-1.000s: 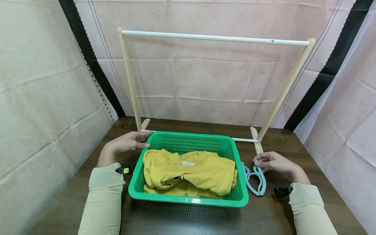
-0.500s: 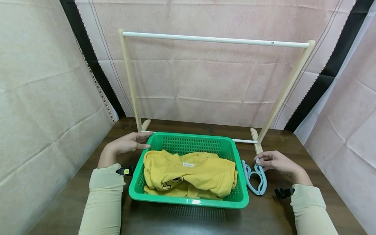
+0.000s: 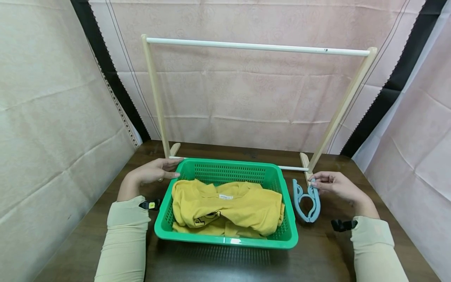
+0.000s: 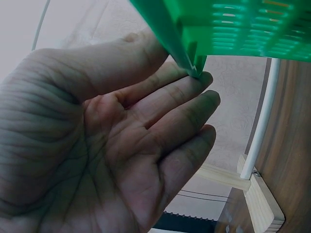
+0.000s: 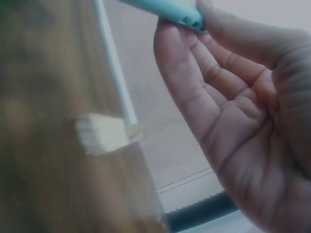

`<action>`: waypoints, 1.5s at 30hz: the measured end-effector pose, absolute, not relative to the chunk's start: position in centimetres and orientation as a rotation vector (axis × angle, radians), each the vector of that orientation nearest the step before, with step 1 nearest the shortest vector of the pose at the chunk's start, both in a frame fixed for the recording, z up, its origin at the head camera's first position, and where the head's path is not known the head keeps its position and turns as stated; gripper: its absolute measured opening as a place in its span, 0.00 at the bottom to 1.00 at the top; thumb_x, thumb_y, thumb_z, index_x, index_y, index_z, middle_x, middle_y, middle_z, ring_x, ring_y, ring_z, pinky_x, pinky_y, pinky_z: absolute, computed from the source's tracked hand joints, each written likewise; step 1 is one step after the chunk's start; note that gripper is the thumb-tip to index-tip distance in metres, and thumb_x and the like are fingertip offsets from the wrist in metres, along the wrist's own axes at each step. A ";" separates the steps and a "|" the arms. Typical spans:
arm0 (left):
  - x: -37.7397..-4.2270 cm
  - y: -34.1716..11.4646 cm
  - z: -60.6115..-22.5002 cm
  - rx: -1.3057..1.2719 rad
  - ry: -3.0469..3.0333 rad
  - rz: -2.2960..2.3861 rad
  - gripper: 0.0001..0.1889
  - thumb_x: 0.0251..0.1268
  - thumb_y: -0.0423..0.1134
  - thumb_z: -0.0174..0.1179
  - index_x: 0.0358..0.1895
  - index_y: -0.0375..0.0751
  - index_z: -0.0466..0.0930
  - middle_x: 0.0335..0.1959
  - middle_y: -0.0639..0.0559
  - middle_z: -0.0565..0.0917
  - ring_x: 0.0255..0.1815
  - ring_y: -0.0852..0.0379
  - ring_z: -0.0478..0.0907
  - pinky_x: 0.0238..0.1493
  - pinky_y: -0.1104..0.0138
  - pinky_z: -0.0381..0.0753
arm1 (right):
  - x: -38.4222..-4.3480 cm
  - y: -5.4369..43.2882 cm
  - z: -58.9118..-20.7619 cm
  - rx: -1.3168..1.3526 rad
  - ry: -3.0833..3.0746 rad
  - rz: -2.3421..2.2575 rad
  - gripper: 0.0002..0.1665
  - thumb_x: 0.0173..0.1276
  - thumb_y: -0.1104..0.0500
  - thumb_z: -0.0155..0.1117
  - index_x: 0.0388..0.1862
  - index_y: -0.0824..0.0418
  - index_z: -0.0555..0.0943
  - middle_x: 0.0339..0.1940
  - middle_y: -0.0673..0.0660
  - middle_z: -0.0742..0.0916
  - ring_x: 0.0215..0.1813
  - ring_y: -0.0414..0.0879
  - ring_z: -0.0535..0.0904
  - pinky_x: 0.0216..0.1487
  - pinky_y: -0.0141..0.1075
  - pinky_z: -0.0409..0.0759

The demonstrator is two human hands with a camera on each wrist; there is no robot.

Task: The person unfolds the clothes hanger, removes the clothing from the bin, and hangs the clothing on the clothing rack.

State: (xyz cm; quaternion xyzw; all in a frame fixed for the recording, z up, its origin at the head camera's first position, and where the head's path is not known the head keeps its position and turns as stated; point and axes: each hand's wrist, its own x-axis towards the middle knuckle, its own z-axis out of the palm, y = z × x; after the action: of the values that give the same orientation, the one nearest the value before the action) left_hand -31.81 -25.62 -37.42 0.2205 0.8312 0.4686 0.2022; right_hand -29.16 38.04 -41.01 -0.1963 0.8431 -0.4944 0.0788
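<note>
A green plastic basket [image 3: 225,243] stands on the table with a folded yellow shirt [image 3: 232,203] in it. The shirt shows a white neck label and a dark print. My left hand [image 3: 151,172] touches the basket's back left corner, its fingers fairly straight; the left wrist view shows thumb and fingertips against the green rim [image 4: 167,41]. To the right of the basket, my right hand [image 3: 336,190] pinches one end of a light-blue folded clothes hanger [image 3: 305,213] between thumb and fingers. Only that end of the hanger appears in the right wrist view, at the top.
Behind the basket stands a rack with pale wooden posts [image 3: 338,113] and a white top rail [image 3: 257,46]. Its lower white bar [image 3: 293,168] runs behind the basket. Pale cloth walls [image 3: 246,94] enclose the brown table [image 3: 352,258] at the back and sides.
My right hand has raised the folded hanger a little and moved it away from me, so it hangs more upright. The left hand, basket and shirt have stayed put.
</note>
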 end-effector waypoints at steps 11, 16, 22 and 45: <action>-32.0 -25.7 -37.4 0.638 2.332 1.306 0.38 0.74 0.40 0.61 0.80 0.41 0.53 0.79 0.40 0.56 0.79 0.40 0.53 0.72 0.42 0.59 | -28.9 37.9 -37.8 -0.696 2.535 -1.602 0.16 0.75 0.65 0.61 0.55 0.76 0.77 0.38 0.57 0.89 0.38 0.44 0.87 0.40 0.41 0.86; -32.0 -25.8 -37.6 0.657 2.326 1.304 0.39 0.73 0.42 0.62 0.80 0.40 0.52 0.80 0.39 0.55 0.79 0.40 0.51 0.72 0.43 0.58 | -28.4 37.6 -36.6 -0.668 2.565 -1.657 0.13 0.74 0.66 0.62 0.53 0.73 0.79 0.36 0.57 0.89 0.37 0.45 0.87 0.40 0.41 0.86; -32.1 -25.7 -37.6 0.662 2.317 1.317 0.38 0.73 0.41 0.62 0.80 0.39 0.53 0.79 0.39 0.55 0.79 0.40 0.51 0.73 0.43 0.57 | -28.1 36.1 -35.0 -0.783 2.628 -1.642 0.12 0.75 0.67 0.60 0.52 0.74 0.78 0.36 0.57 0.89 0.37 0.43 0.86 0.39 0.35 0.85; -31.8 -25.8 -37.5 0.622 2.332 1.302 0.38 0.74 0.42 0.61 0.80 0.43 0.53 0.80 0.40 0.55 0.79 0.39 0.53 0.70 0.38 0.60 | -29.2 24.5 -32.1 -1.055 2.331 -1.873 0.09 0.72 0.69 0.63 0.49 0.71 0.80 0.36 0.54 0.88 0.38 0.42 0.84 0.43 0.36 0.85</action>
State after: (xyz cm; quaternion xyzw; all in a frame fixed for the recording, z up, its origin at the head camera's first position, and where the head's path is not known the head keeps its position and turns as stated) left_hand -31.82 -25.78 -37.52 0.2222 0.8336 0.4653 0.1982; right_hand -29.22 24.49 -32.08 -0.3327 0.7350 -0.5906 -0.0148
